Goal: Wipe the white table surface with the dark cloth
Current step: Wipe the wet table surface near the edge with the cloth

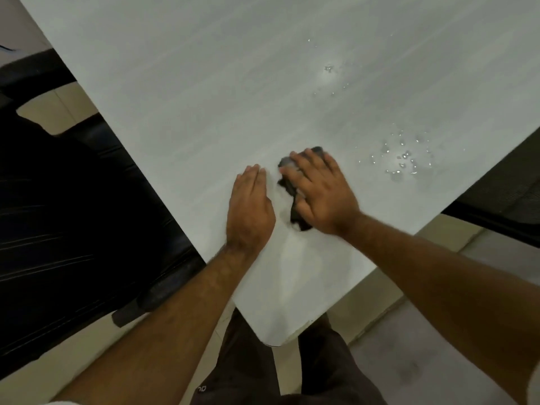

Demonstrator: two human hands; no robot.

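In the head view, the dark cloth lies bunched just right of the frame's centre on the white worktop, pinned under the right hand, whose fingers lie flat and spread over it. The left hand rests palm-down just beside it, fingers straight and together, holding nothing.

The cloth looks soft, light and limp, so I judge it wants pressing from above with a flat palm rather than a pinch; it should slide easily on the smooth, seemingly slick top. Water droplets bead to the right of the cloth, with more in the upper right.

The only writing is a few pale letters on the trousers at the bottom edge, too small to read.
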